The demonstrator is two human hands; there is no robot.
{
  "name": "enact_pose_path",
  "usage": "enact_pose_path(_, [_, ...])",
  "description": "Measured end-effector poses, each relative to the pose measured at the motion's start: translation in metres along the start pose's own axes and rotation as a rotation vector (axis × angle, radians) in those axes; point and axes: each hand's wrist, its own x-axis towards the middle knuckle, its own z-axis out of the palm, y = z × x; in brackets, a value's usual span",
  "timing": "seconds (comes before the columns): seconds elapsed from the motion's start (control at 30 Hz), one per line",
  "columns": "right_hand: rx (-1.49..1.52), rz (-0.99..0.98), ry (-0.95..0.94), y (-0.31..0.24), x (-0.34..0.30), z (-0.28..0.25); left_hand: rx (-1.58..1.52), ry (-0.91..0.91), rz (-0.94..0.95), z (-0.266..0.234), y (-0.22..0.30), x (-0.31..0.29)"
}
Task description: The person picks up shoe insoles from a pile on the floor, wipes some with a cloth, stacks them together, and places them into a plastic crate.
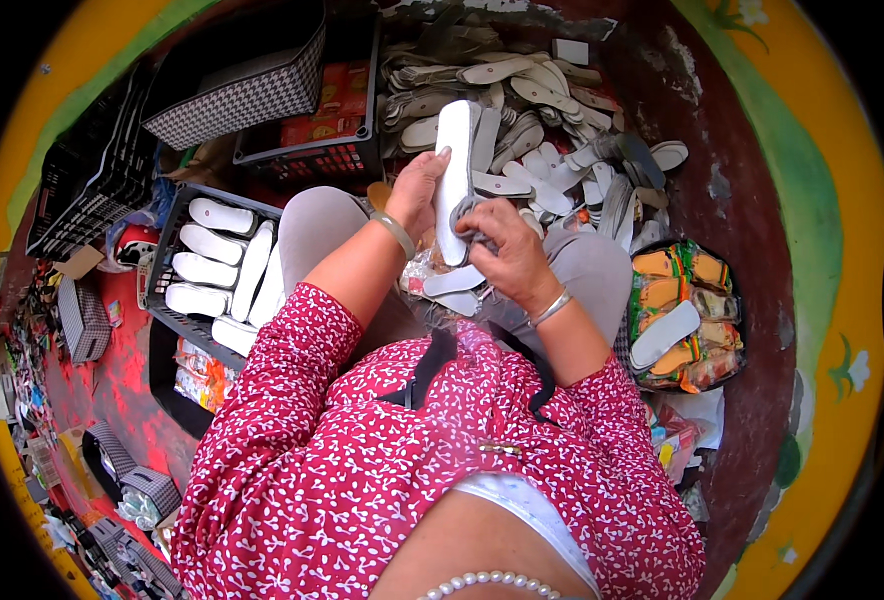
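A long white insole (454, 165) stands nearly upright in front of my lap. My left hand (419, 195) grips it along its left edge, thumb on its face. At the lower right edge of the insole, my right hand (510, 250) is closed on a crumpled grey cloth (465, 212), pressed against the insole. Below my hands, a pale insole (454, 281) lies between my legs on clear plastic wrapping. Beyond them spreads a big heap of loose white and grey insoles (547, 95).
On my left is a dark crate (169, 290) of white insoles. Further off stand a black crate (362, 150) with red packets and a houndstooth-patterned bin (252, 100). To my right, a basket (730, 372) holds packaged orange insoles, with one white insole (665, 335) on top.
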Motion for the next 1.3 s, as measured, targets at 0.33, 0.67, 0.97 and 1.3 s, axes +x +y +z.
enact_pose_path(0.33, [0.028,-0.074,-0.05,-0.009,-0.028,0.009,-0.212,0.064,-0.012,-0.006,0.004,0.006])
enact_pose_path(0.67, [0.218,0.406,-0.086,0.044,-0.039,0.007,-0.143,-0.167,0.114,0.003,0.022,-0.001])
enact_pose_path(0.97, [0.061,-0.104,0.664,-0.027,-0.017,-0.054,-0.112,-0.559,-0.017,0.02,0.026,-0.029])
enact_pose_path(1.3, [-0.247,-0.325,0.621,-0.048,-0.01,-0.031,-0.031,-0.753,-0.337,0.025,0.015,-0.045])
